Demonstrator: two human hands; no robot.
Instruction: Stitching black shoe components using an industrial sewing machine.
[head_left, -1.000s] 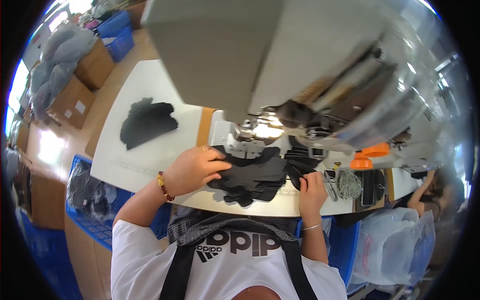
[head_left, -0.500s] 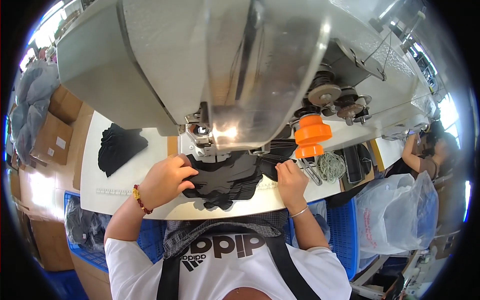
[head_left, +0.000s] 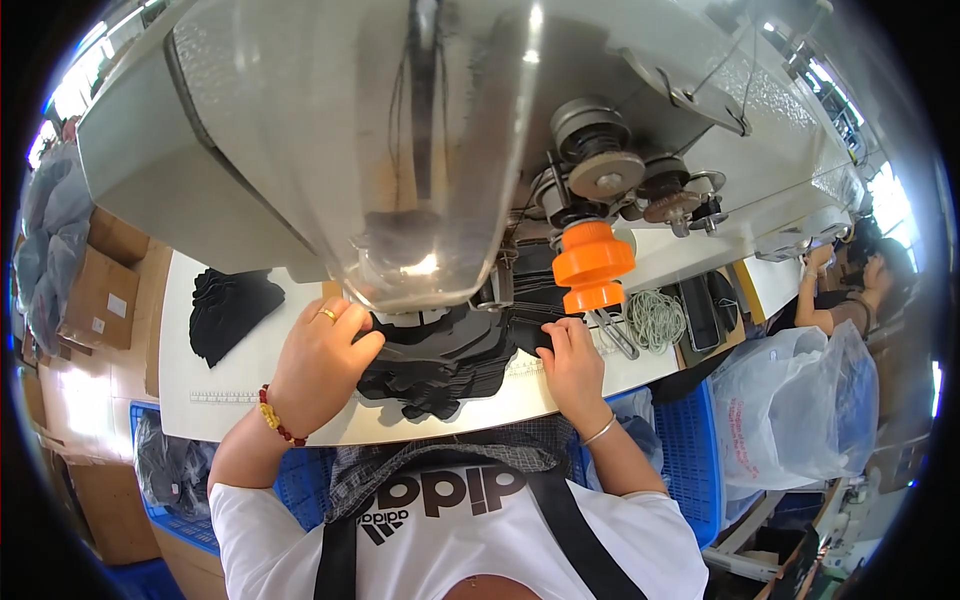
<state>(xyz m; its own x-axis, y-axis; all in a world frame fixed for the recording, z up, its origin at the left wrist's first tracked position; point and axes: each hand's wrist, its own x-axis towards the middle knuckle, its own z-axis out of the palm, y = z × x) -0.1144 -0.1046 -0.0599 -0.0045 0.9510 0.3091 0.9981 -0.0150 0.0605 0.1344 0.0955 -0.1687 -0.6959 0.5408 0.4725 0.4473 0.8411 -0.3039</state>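
A sewing machine (head_left: 230, 130) with a clear guard (head_left: 440, 200) stands over the white table, and the guard hides the needle area. Under it lies a layered pile of black cut cloth pieces (head_left: 435, 365). My left hand (head_left: 325, 355), with a ring and a beaded bracelet, is closed at the pile's left edge, fingers curled on black cloth beside the guard; its fingertips are partly hidden. On the other side, my right hand (head_left: 575, 365) pinches the edge of a black cloth piece (head_left: 530, 337) right of the pile.
Another black cloth stack (head_left: 230, 310) lies at the left. An orange knob (head_left: 592, 265) juts from the machine above my right hand. Coiled thread (head_left: 657, 318) and a dark phone-like object (head_left: 702, 312) lie at the right. Blue baskets (head_left: 690, 450) flank me; a person (head_left: 850, 290) sits far right.
My view has shifted, so the machine and its guard sit further left and larger. My left hand has moved forward toward the needle area. My right hand keeps its pinch on the cloth.
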